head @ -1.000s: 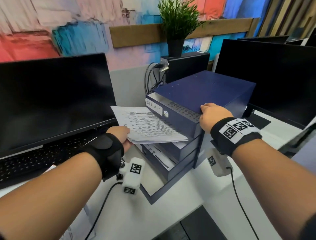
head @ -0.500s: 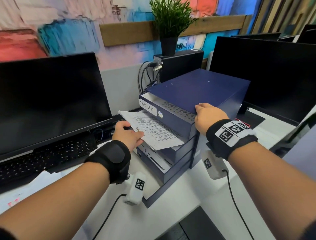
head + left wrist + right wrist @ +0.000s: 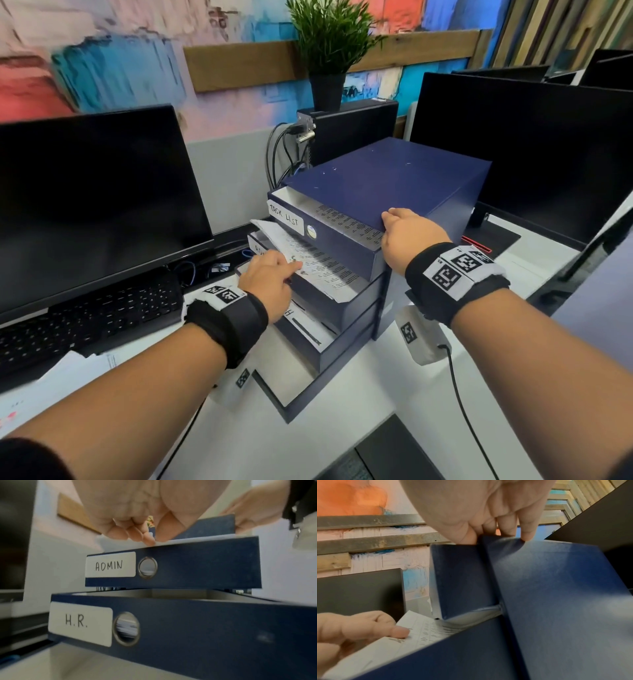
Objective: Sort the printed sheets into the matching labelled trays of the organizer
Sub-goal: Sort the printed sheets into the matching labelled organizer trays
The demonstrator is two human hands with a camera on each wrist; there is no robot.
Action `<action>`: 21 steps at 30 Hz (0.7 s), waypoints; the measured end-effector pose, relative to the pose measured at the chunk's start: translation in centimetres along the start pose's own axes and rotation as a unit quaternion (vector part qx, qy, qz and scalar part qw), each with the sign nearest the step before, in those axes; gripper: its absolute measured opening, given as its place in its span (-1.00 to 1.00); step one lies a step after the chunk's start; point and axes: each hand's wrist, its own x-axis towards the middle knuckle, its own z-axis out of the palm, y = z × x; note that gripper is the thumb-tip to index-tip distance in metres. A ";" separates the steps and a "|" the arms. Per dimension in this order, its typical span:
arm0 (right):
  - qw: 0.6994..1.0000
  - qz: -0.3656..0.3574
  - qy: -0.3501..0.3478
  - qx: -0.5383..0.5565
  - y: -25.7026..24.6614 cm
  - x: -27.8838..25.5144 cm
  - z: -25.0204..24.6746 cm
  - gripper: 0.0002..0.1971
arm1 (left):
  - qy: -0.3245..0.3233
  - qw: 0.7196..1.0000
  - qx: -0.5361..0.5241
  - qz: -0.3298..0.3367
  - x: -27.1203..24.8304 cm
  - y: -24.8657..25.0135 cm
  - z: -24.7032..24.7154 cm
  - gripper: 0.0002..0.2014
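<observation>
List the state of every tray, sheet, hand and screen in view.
TASK LIST tray, slid partly out.
ADMIN tray, slid out.
H.R. tray, slid out, papers inside.
printed sheet, lying across ADMIN tray, corner overhanging.
left hand, pinching printed sheet.
right hand, gripping organizer top corner.
left monitor, screen dark.

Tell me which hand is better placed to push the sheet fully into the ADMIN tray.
The left hand. It holds the sheet, which lies partly in the ADMIN tray. The right hand grips the organizer at its corner, likely steadying it.
</observation>
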 end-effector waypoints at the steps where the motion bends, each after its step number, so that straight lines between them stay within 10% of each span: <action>1: 1.000 -0.001 0.001 -0.001 0.0 0.0 0.0 -0.56 | 0.000 0.999 0.049 0.009 0.1 0.0 0.1 -0.43; 21: 1.000 0.012 -0.014 -0.002 -0.8 -0.7 -1.0 -0.58 | -0.086 0.969 0.229 0.046 0.1 0.0 -0.2 -0.22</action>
